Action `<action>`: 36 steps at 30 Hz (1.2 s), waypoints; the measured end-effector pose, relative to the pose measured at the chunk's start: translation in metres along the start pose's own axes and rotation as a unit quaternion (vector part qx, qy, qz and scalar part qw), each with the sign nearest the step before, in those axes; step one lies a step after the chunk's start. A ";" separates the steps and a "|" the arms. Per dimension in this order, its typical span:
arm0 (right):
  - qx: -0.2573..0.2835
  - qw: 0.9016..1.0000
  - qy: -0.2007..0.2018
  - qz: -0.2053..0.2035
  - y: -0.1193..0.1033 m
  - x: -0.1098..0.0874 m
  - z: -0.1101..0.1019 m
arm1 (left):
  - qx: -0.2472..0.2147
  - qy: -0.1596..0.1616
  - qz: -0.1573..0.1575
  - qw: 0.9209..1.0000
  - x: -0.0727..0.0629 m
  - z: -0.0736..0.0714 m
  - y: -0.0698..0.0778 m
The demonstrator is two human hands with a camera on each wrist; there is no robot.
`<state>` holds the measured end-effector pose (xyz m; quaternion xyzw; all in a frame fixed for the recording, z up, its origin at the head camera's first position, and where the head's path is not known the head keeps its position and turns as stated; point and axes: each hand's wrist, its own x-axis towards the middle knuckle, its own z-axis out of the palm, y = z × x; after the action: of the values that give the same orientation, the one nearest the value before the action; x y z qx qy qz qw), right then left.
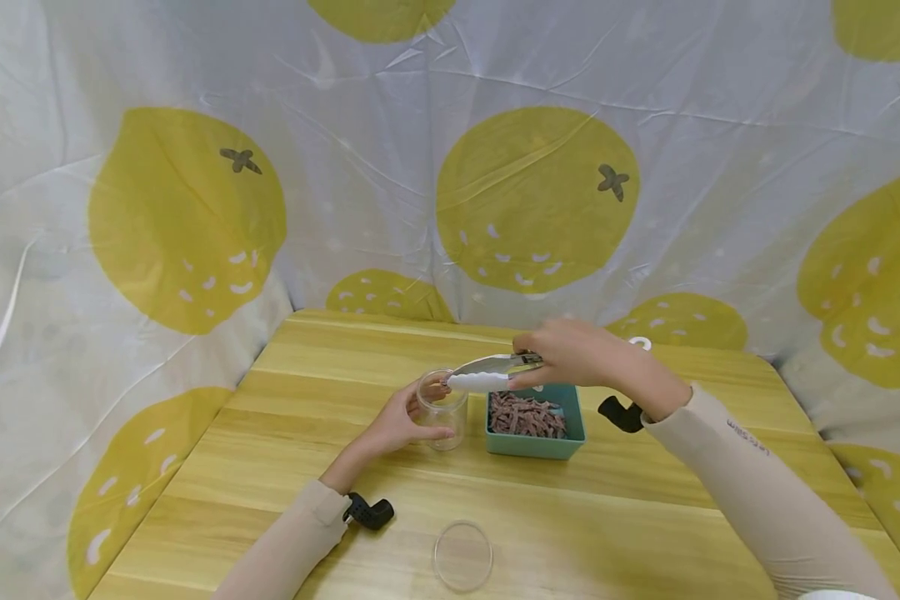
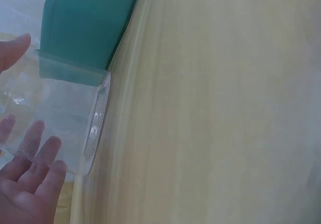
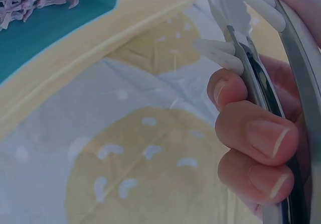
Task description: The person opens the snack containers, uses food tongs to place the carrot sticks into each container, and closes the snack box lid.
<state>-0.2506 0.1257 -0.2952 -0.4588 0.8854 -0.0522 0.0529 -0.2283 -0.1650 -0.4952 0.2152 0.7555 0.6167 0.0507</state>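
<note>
In the head view my left hand [image 1: 392,427] holds a clear jar [image 1: 452,421] upright on the table, thumb on the near side and fingers round the far side. The left wrist view shows the see-through wall of the jar [image 2: 65,108] with fingertips against it. My right hand [image 1: 581,354] grips metal tongs [image 1: 487,377] with white scalloped ends, which point left over the jar's mouth. I cannot tell whether the tips hold anything. Beside the jar stands a teal box [image 1: 534,448] with brownish-purple strips [image 1: 523,415] inside, below the right hand.
A clear round lid [image 1: 462,557] lies on the wooden table [image 1: 615,542] near its front edge. Black wrist-worn pieces [image 1: 371,512] sit at both cuffs. A lemon-print sheet [image 1: 360,192] hangs behind and beside the table.
</note>
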 end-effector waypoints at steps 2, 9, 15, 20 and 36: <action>-0.021 1.000 -0.008 -0.008 -0.004 0.007 -0.003 | 0.007 0.002 -0.009 1.000 -0.001 0.000 -0.001; -0.083 0.996 -0.034 -0.005 -0.020 0.028 -0.014 | 0.011 0.006 -0.021 1.000 -0.002 -0.001 -0.001; -0.144 0.987 -0.065 0.002 -0.037 0.044 -0.021 | 0.007 0.005 -0.025 1.000 -0.002 -0.001 -0.001; -0.196 0.978 -0.079 0.001 -0.049 0.058 -0.019 | 0.009 0.005 -0.024 1.000 -0.002 -0.001 -0.001; -0.225 0.966 -0.126 0.030 -0.057 0.083 -0.011 | 0.009 -0.005 -0.003 1.000 -0.002 -0.003 0.000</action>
<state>-0.2536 0.0249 -0.2802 -0.4350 0.8740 0.2077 0.0608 -0.2274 -0.1684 -0.4952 0.2169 0.7616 0.6083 0.0541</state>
